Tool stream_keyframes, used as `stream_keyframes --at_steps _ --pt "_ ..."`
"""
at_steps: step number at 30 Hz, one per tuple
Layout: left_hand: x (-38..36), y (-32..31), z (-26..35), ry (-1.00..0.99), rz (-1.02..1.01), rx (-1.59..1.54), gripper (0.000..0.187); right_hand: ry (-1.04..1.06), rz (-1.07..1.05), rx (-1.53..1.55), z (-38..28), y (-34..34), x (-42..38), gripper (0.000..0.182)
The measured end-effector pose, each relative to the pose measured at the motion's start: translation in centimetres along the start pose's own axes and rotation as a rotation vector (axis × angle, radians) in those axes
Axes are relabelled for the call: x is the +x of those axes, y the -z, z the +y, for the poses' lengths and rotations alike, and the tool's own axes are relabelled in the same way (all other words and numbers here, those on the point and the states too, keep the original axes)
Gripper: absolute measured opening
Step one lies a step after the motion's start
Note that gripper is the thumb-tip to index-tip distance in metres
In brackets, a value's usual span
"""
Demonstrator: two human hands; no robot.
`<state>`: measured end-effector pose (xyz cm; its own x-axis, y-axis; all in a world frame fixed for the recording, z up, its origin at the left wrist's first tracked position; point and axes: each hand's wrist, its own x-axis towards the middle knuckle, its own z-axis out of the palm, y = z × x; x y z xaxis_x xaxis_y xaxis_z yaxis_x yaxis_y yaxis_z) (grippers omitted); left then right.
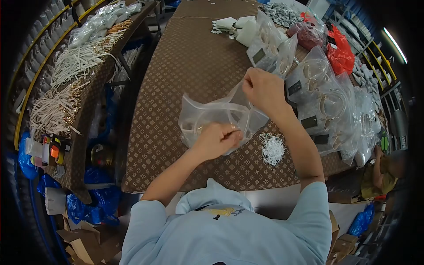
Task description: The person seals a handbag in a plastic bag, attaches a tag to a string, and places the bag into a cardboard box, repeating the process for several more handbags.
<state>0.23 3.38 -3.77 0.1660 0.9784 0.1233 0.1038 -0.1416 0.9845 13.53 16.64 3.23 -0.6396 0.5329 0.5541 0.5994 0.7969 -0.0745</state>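
Observation:
A clear plastic bag [198, 110] lies on the patterned tablecloth in front of me, with gold-coloured pieces faintly showing through it. My left hand [216, 140] is over the front of the bag, its fingers curled in. What those fingers hold, if anything, is hidden. Higher and to the right, my right hand [265, 90] is closed at the bag's raised upper right corner, and the plastic stretches up towards it. A small tangled heap of thin white loops [273, 150] lies to the right of the bag, below my right forearm.
Filled clear bags [324, 106] with dark labels crowd the table's right side. Behind them are a red plastic bag [340, 51] and a grey heap [282, 14]. White straps [79, 64] cover a side table at left. A person [382, 176] is at far right.

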Motion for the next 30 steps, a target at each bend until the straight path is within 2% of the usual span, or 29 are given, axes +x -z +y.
stream_keyframes --at_steps 1,3,5,6,7,8,9,10,11,12,14,15,17,18,19,20,21,22,24,25,27,30 --pt "-0.7 -0.1 -0.1 0.034 0.004 0.001 0.022 -0.019 0.057 -0.026 0.7 -0.2 0.6 0.012" --pt "-1.3 0.7 -0.1 0.072 -0.004 -0.001 0.021 -0.035 0.021 -0.059 0.6 -0.8 0.9 0.012" --pt "-2.0 1.7 0.5 0.231 -0.006 0.311 0.014 -0.063 -0.027 -0.092 0.4 -0.5 0.0 0.014" --pt "-2.2 1.6 0.9 0.230 -0.013 0.313 0.014 -0.067 -0.106 0.063 0.0 0.2 -0.4 0.018" --pt "-2.6 1.2 1.5 0.042 0.155 0.603 0.015 -0.065 -0.187 0.221 -0.2 0.5 -0.6 0.023" --pt "-2.7 0.9 2.1 -0.157 0.327 0.886 0.016 -0.066 -0.185 0.218 -0.2 0.5 -0.8 0.023" --pt "-2.3 0.7 3.1 -0.161 0.321 0.885 0.016 -0.115 -0.344 0.320 -0.2 0.5 -1.1 0.028" --pt "-1.8 0.6 4.3 -0.428 0.471 0.931 0.014 -0.169 -0.505 0.425 -0.1 0.4 -1.6 0.033" --pt "-1.2 0.4 4.8 -0.702 0.623 0.961 0.012 -0.178 -0.503 0.424 0.1 0.2 -1.8 0.033" --pt "-0.5 0.0 4.6 -0.705 0.617 0.957 0.012 -0.176 -0.488 0.476 0.2 -0.2 -1.8 0.033" --pt "0.6 -1.0 3.1 -0.587 0.288 0.884 0.013 -0.189 -0.467 0.524 0.2 -0.9 -2.2 0.032" --pt "0.9 -1.2 1.9 -0.606 0.272 0.877 0.013 -0.178 -0.469 0.583 0.2 -1.1 -2.5 0.032" --pt "1.5 -0.6 -0.4 0.037 0.178 0.957 0.013 -0.169 -0.462 0.677 0.4 -1.2 -2.9 0.030" --pt "1.6 -0.1 -0.8 0.034 0.182 0.766 0.020 -0.195 -0.438 0.659 0.8 -1.9 -3.4 0.030" --pt "1.8 -0.5 0.0 0.004 0.153 0.768 0.020 -0.208 -0.395 0.786 1.2 -2.7 -3.8 0.031" --pt "1.7 -1.0 1.2 0.033 0.253 0.569 0.020 -0.218 -0.349 0.912 1.5 -3.3 -4.1 0.033" --pt "1.7 -1.6 1.8 0.070 0.342 0.363 0.021 -0.235 -0.356 0.876 1.1 -2.8 -4.0 0.033" --pt "2.0 -1.8 0.7 0.048 0.302 0.356 0.021 -0.256 -0.362 0.835 0.8 -2.3 -3.9 0.034" --pt "3.1 -1.7 -2.3 0.115 0.370 -0.068 0.022 -0.218 -0.312 0.773 0.2 -2.6 -4.2 0.034" --pt "3.4 -2.0 -2.3 0.099 0.325 -0.072 0.022 -0.249 -0.285 0.746 0.0 -2.6 -4.2 0.034" --pt "3.5 -2.5 -2.3 0.151 0.378 -0.231 0.019 -0.200 -0.290 0.647 -0.4 -2.4 -4.5 0.034" --pt "3.3 -2.3 -2.1 0.225 0.311 -0.233 0.018 -0.145 -0.239 0.675 -0.5 -2.0 -4.7 0.035"
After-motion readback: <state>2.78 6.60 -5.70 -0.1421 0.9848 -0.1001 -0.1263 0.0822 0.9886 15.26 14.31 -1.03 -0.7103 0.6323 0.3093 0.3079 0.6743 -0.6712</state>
